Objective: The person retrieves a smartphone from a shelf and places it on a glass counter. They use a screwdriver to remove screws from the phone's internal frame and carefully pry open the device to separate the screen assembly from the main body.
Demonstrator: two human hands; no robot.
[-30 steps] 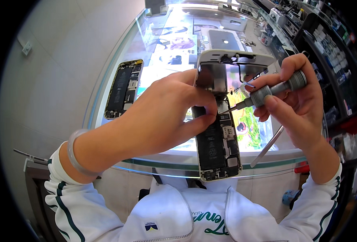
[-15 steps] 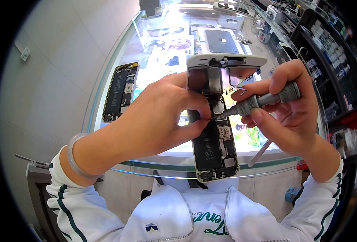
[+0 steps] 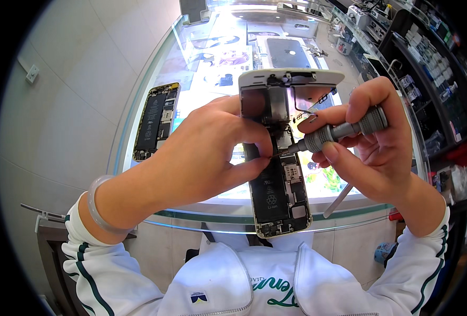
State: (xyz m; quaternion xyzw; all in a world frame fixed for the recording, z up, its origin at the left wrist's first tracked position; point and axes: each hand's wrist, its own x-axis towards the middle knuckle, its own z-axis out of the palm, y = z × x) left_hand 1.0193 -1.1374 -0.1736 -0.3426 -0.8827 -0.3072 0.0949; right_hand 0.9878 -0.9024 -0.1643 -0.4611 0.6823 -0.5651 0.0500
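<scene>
An opened smartphone (image 3: 271, 196) lies at the counter's front edge, its lower end jutting past the glass. Its white-framed screen (image 3: 297, 79) is tilted up at the far end. My left hand (image 3: 212, 145) is closed at the phone's left side, with some fingers hidden behind the raised screen. Its thumb and index fingertips meet over the battery, right by the bit of a grey precision screwdriver (image 3: 344, 129). My right hand (image 3: 383, 142) grips that screwdriver, which points left into the phone. Whether a screw is at the tip cannot be seen.
Another opened phone (image 3: 157, 122) lies on the left of the glass counter (image 3: 191, 213). A thin pale rod (image 3: 338, 202) slants below my right hand, its upper end hidden. A flat boxed tablet-like picture (image 3: 288, 52) lies farther back. Shelves (image 3: 428, 68) stand right.
The phone, its raised screen and the screwdriver have shifted slightly left with my hands. Both holds look the same.
</scene>
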